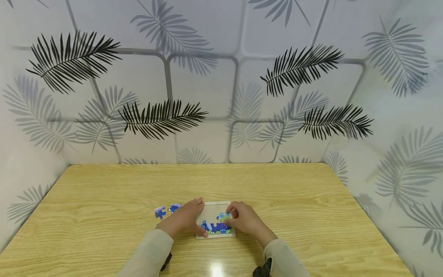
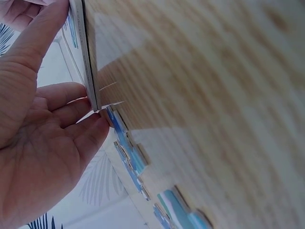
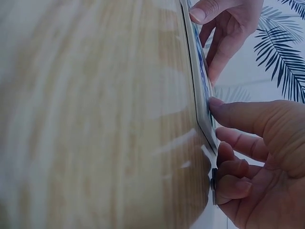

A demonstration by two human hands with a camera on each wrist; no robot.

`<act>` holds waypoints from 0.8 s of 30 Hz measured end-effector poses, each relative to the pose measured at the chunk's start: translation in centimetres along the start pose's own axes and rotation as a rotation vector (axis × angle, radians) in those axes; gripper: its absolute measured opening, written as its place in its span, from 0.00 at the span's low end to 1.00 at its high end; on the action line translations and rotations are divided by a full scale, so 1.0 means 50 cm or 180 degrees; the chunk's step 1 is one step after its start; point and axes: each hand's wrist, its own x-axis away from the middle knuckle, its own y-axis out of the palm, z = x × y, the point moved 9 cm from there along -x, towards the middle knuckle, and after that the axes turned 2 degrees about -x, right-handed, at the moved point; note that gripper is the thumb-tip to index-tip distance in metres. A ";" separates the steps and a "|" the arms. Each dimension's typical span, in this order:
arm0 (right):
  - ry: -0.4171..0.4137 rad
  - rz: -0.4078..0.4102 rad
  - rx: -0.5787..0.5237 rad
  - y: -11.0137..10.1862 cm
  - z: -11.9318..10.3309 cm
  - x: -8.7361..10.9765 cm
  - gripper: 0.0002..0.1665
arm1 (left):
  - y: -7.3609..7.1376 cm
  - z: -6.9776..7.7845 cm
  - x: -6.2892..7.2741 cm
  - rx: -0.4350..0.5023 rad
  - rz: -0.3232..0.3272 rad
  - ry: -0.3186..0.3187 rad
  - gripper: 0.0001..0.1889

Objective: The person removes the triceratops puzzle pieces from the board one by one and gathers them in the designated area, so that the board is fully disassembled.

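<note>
A shallow puzzle tray (image 1: pixel 212 211) with a pale rim lies on the table in front of me. Along its near side, blue and purple pieces (image 1: pixel 216 227) sit joined over a green strip. My left hand (image 1: pixel 183 219) holds the tray at its left side, thumb on the near left corner and fingers along the edge. At the tray's right edge my right hand (image 1: pixel 245 218) pinches a green and blue puzzle piece (image 1: pixel 223 217) between thumb and index finger, just above the joined pieces. Its other fingers curl beside the rim (image 3: pixel 205 129) in the right wrist view.
Loose blue puzzle pieces (image 1: pixel 160 212) lie on the wooden table (image 1: pixel 104 192) left of the tray, partly behind the left hand. A bit of another piece (image 1: pixel 242 202) shows beyond the right hand. A wall covering with leaf prints (image 1: pixel 204 146) stands behind the table.
</note>
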 end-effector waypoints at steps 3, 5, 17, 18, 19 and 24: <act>0.0015 -0.0021 -0.0031 0.001 0.001 -0.001 0.13 | 0.000 0.000 0.001 -0.0009 -0.0005 -0.0009 0.52; 0.0014 -0.0040 -0.0041 0.002 0.002 -0.001 0.13 | -0.001 0.002 0.002 -0.0016 -0.0003 -0.0002 0.52; 0.0016 -0.0113 0.0002 0.003 -0.005 -0.003 0.13 | -0.008 0.010 0.008 0.0015 0.0046 0.0042 0.53; 0.0012 -0.0108 0.0019 0.003 -0.006 -0.003 0.13 | -0.008 0.010 0.008 0.0017 0.0046 0.0040 0.53; 0.0009 -0.0101 0.0035 0.002 -0.007 -0.003 0.13 | -0.008 0.010 0.008 0.0023 0.0040 0.0040 0.53; 0.0002 -0.0062 0.0089 0.001 -0.010 -0.003 0.14 | -0.007 0.010 0.010 0.0041 0.0030 0.0035 0.53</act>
